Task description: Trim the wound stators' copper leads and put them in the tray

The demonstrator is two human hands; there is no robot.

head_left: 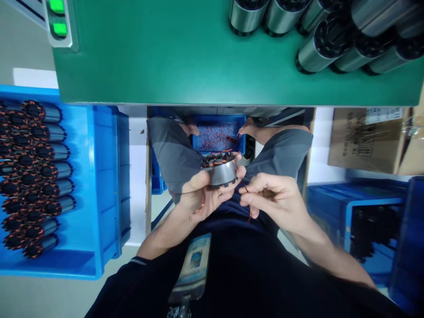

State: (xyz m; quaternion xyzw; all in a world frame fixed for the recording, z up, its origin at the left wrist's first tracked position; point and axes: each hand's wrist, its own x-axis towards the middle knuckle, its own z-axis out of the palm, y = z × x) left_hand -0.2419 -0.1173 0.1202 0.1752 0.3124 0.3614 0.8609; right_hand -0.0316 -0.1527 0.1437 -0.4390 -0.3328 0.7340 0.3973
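Observation:
My left hand [202, 190] is wrapped round a motor stator [223, 173], a grey metal cylinder with black ends and orange-red wires along its upper rim. The stator is held over my lap, lying a little tilted. To the right of it, apart from the stator, my right hand [273, 198] pinches a thin reddish wire [246, 189] between thumb and forefinger. A short piece of wire hangs below those fingers. Another bit of orange wire [199, 208] shows against my left palm; whether it joins the stator I cannot tell.
Several wound stators [53, 151] lie stacked in a blue crate [96, 190] at left. More metal cylinders [248, 17] stand on the green bench [159, 57]. Below it, a blue bin [218, 119] holds wire scraps. At right are a cardboard box [364, 141] and a blue crate [331, 212] with black parts.

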